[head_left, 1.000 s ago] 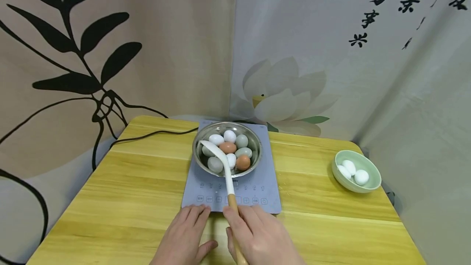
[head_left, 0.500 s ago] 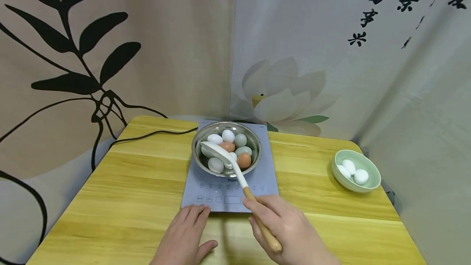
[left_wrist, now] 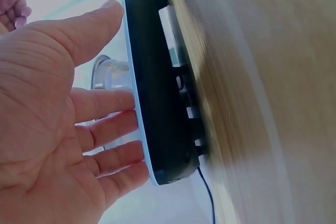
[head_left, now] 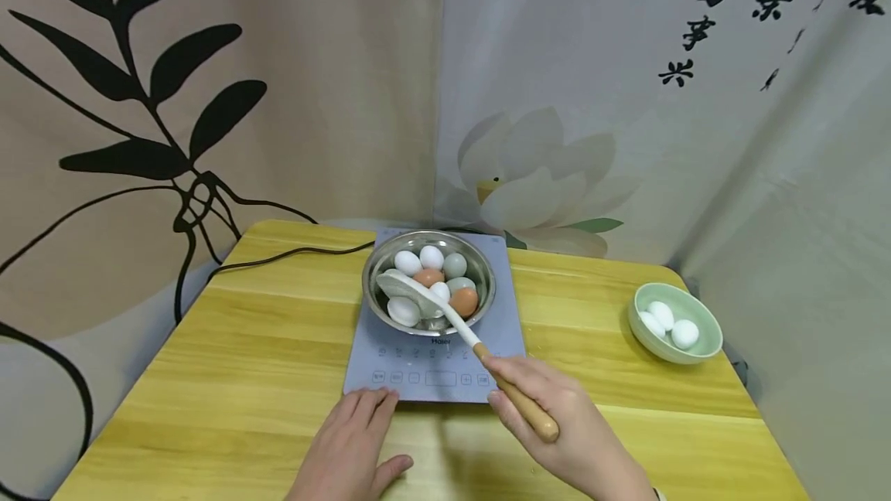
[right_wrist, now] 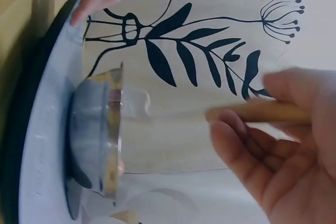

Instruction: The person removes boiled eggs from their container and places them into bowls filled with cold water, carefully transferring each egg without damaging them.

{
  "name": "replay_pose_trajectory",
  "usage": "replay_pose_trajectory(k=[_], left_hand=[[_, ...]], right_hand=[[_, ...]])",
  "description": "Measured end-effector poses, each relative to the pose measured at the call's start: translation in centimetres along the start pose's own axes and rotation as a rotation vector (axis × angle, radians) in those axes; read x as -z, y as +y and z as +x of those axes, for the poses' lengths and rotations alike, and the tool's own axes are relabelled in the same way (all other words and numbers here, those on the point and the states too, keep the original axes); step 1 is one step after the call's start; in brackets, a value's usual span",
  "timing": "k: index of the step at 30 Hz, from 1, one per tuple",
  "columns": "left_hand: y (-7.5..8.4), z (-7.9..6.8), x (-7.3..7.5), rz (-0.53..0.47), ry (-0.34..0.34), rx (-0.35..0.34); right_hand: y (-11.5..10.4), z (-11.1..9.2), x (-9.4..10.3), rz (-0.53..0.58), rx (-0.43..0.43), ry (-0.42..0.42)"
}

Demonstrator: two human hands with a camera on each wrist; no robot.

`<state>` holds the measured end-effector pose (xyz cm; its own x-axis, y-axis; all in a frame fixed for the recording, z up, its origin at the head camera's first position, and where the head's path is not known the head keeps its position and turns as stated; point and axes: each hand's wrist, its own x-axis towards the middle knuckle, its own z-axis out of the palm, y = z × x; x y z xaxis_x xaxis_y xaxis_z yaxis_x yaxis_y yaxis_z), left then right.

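Observation:
My right hand (head_left: 567, 420) grips the wooden handle (right_wrist: 268, 113) of a white-headed ladle (head_left: 464, 328), which slants down to the left. The ladle's head overlaps the eggs in a round steel bowl (head_left: 483, 273). Several white, brown and grey-green eggs lie there, such as a brown egg (head_left: 463, 301) at the front right. Beneath the bowl is a flat induction cooker (head_left: 369, 358). Its front edge meets the fingertips of my left hand (head_left: 348, 443), whose fingers are extended. In the left wrist view, the fingers touch the rim of the cooker (left_wrist: 160, 103).
A pale green bowl (head_left: 643, 337) holding three white eggs (head_left: 685, 334) stands on the right of the wooden table (head_left: 237, 377). A black cord (head_left: 299, 251) runs left from the cooker. Printed curtains (head_left: 348, 83) hang behind the table.
My right hand has swung to the right and a little forward with the ladle's handle, so the ladle slants more. Its head has turned, and some eggs have shifted. The left hand stays put.

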<state>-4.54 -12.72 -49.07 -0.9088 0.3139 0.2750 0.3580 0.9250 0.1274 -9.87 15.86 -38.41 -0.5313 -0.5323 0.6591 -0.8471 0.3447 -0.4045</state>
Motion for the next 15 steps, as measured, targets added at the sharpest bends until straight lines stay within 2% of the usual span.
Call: replay_pose_trajectory(k=[4,7,12,15], left_hand=[[0.0,0.1,0.1,0.006,0.000,-0.002],[0.0,0.1,0.1,0.001,-0.001,-0.001],[0.0,0.1,0.1,-0.011,-0.014,0.004],[-0.1,0.1,0.0,-0.009,-0.014,0.000]], right_hand=[[0.2,-0.5,-0.5,0.125,-0.100,0.082],[0.3,-0.7,-1.0,0.241,-0.223,0.154],[0.9,-0.5,-1.5,0.521,-0.551,0.331],[1.5,-0.2,-1.7,0.635,-0.738,0.435]])
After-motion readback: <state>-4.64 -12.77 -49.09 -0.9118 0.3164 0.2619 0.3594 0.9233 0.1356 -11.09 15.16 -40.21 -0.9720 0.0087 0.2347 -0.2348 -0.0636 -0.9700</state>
